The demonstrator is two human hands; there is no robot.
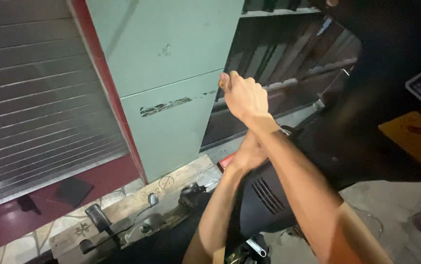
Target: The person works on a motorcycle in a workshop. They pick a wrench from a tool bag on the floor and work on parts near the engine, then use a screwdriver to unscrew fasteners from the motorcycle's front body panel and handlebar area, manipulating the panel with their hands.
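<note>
The right hand (242,98) is fisted around a small yellowish tool handle (222,84); the left hand (247,154), beneath it and half hidden, has an unclear grip. Below lies a black vented plastic scooter panel (264,198), beside a pale green metal cabinet (171,73) and wooden plank (132,203).

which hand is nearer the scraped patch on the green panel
Right. The right hand is raised just right of the scraped patch; the left hand sits lower, by the black cover.

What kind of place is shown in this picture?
Probably a small repair workshop for scooters or motorbikes. A ribbed metal roller shutter closes the front, a black scooter body panel sits under the hands, and loose metal parts lie on a wooden pallet on the floor.
</note>
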